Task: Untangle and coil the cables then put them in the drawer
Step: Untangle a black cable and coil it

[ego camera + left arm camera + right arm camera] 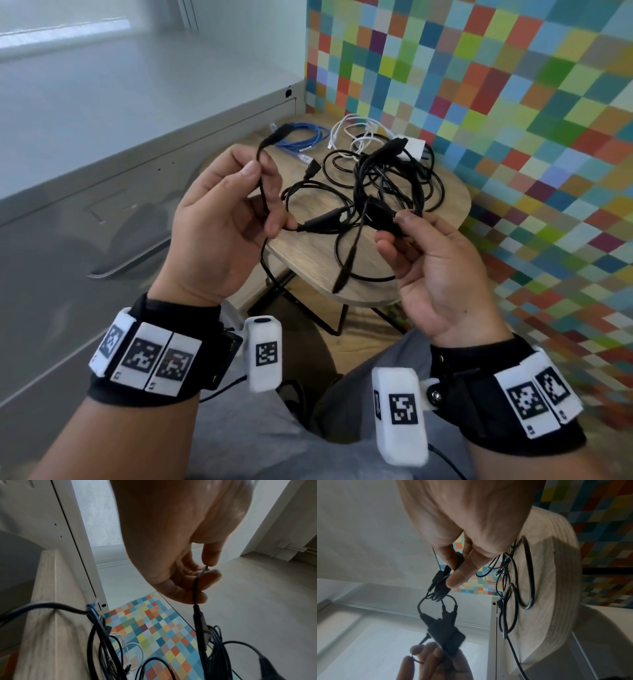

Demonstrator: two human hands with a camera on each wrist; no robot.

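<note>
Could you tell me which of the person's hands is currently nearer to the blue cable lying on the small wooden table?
The left. The left hand is raised just in front of the blue cable, pinching a black cable. The right hand is farther off, across the black tangle.

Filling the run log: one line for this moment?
stage: untangling | left hand: pinches black cable | right hand: holds black cable bundle | drawer: unseen
</note>
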